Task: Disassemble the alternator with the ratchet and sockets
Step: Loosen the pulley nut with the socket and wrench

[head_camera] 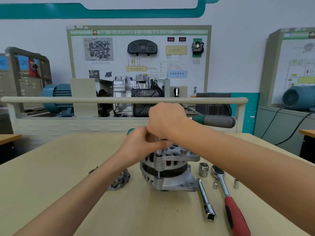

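I have the alternator (167, 169) standing on end in the middle of the table (51, 167), pulley end up. My right hand (166, 120) sits on top of it, fingers curled over the head of a tool whose green and grey handle (215, 121) sticks out to the right. My left hand (142, 144) is curled against the top left of the housing, pinching something at the pulley, though I cannot tell exactly what.

I judge the step to be loosening the top nut. To do it well I would keep the socket square on the nut, press down with the right palm so it cannot ride off, brace the body firmly with the left, and pull the handle in a smooth arc, not a jerk. The alternator stands on a narrow base, so it could tip.

Both hands hide the nut, the socket and the pulley, so I cannot see whether the tool is seated. To the right lie a big socket (203, 169), a red-handled ratchet (229, 200), an extension bar (205, 199) and two small sockets (215, 184). A removed part (119, 182) lies to the left, partly behind my forearm and hard to make out.
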Demonstrator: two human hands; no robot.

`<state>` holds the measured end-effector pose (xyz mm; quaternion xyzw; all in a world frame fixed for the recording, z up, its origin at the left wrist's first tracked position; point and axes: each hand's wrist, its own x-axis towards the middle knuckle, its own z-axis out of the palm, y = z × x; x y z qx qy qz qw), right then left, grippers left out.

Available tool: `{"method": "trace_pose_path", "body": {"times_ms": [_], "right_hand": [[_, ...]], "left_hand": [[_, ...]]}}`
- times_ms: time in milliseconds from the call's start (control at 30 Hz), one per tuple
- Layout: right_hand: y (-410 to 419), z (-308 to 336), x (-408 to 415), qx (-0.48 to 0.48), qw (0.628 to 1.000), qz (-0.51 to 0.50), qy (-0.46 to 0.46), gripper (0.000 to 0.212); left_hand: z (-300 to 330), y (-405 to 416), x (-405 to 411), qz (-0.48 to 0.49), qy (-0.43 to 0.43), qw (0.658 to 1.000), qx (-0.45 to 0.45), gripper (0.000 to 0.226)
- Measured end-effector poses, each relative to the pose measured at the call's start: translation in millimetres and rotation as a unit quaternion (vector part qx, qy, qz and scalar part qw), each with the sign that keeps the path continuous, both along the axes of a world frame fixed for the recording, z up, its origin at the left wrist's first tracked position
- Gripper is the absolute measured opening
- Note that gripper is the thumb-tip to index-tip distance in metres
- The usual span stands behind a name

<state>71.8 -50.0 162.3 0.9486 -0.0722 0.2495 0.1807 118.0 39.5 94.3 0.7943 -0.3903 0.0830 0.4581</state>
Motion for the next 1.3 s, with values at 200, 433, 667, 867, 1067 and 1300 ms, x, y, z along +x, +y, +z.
{"method": "trace_pose_path", "body": {"times_ms": [200, 433, 667, 867, 1067, 1300], "right_hand": [[-18.2, -4.8, -7.2, -0.087, 0.977, 0.183, -0.065, 0.008], [-12.5, -0.1, -4.4, 0.007, 0.994, 0.112, -0.016, 0.024], [-4.0, 0.1, -2.8, -0.036, 0.999, 0.008, -0.011, 0.029], [-12.5, 5.6, -9.1, -0.070, 0.983, 0.170, 0.017, 0.013], [-13.4, 5.9, -10.6, -0.074, 0.978, 0.193, 0.023, 0.014], [-4.6, 1.2, -2.5, -0.053, 0.993, 0.102, -0.010, 0.032]], "left_hand": [[-6.0, 17.8, 11.3, -0.198, 0.141, 0.970, 0.007, 0.024], [-4.5, 8.8, 9.6, -0.129, 0.159, 0.976, -0.068, 0.015], [-5.0, 2.0, 3.7, -0.069, 0.090, 0.992, -0.055, 0.019], [-2.4, 14.4, 4.2, -0.160, 0.129, 0.978, -0.040, 0.015], [-1.4, 14.9, 2.4, -0.144, 0.139, 0.978, -0.054, 0.012], [-0.7, 0.5, -1.1, -0.013, 0.032, 0.999, -0.030, 0.038]]}}
